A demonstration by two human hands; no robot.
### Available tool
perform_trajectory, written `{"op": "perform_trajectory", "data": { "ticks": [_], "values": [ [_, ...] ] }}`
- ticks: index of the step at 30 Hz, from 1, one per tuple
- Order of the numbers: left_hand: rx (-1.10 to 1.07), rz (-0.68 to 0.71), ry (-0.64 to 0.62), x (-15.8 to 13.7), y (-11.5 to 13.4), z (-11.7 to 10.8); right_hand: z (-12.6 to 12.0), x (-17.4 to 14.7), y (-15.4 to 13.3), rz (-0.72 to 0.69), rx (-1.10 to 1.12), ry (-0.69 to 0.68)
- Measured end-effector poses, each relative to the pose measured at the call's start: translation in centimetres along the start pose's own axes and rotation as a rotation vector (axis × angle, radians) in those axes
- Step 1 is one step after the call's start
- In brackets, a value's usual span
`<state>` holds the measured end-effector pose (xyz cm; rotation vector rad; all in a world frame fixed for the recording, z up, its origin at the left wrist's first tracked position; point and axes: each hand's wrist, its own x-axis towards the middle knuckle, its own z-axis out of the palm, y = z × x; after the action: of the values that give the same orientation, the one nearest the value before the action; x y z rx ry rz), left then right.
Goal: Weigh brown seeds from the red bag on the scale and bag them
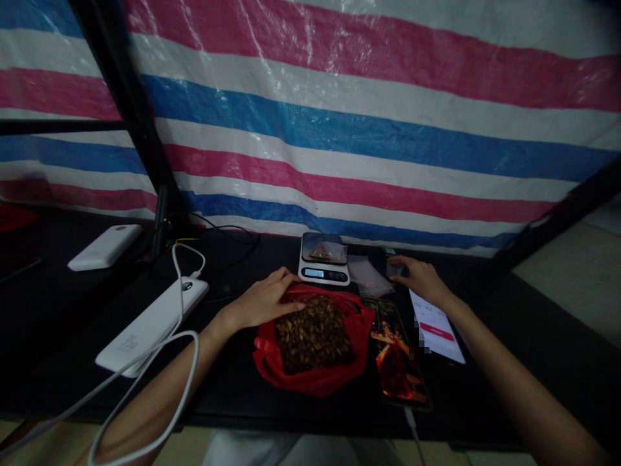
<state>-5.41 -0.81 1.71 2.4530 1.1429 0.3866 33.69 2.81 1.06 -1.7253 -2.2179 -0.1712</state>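
My left hand [262, 301] rests at the left rim of a red plastic bag [315, 385], fingers stretched out and thumb over the contents. The bag lies rolled open, full of small brown pieces [313, 333] like seeds or beans. Behind it stands a white kitchen scale [324, 274] with a lit display; a small clear bag [326, 251] with some brown pieces lies on its dark plate. To the right, my right hand [420, 278] has its thumb and fingers closed around a small see-through piece [394, 269], whose kind I cannot make out. Clear plastic bags [369, 278] lie between the scale and that hand.
A phone [398, 362] with a cable lies right of the red bag, and another lit phone [436, 327] sits under my right forearm. White power banks [152, 327] and a looping white cable [194, 362] occupy the left. A striped tarp [339, 129] hangs behind the black table.
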Motion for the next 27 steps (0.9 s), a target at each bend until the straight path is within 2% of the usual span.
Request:
{"op": "perform_trajectory", "data": {
  "ticks": [2, 4, 7, 10, 12, 15, 21, 27],
  "values": [
    [0.038, -0.009, -0.007, 0.1, 0.0, 0.4, -1.7, -0.3, -2.8, -0.068, 0.211, 0.067],
    [0.062, -0.026, 0.003, 0.3, 0.1, 0.7, -3.5, -1.0, -6.5, -0.171, 0.335, 0.036],
    [0.062, -0.044, 0.043, 0.5, 0.4, 1.2, -5.2, -2.4, -12.1, -0.312, 0.32, -0.085],
    [0.062, -0.078, 0.088, 0.7, 0.6, 1.8, -4.9, -3.5, -15.6, -0.473, 0.198, -0.175],
    [0.051, -0.111, 0.124, 0.8, 0.8, 2.2, -4.0, -3.8, -16.5, -0.579, 0.155, -0.236],
    [-0.022, -0.131, 0.202, 1.2, 1.1, 2.8, -2.5, -3.8, -16.8, -0.652, 0.117, -0.298],
    [-0.324, -0.183, 0.403, 2.1, 1.1, 4.4, -1.4, -3.8, -17.8, -0.64, 0.145, -0.348],
    [-0.579, -0.255, 0.476, 2.7, 0.3, 5.7, -0.7, -4.5, -19.5, -0.577, 0.269, -0.364]
  ]
}}
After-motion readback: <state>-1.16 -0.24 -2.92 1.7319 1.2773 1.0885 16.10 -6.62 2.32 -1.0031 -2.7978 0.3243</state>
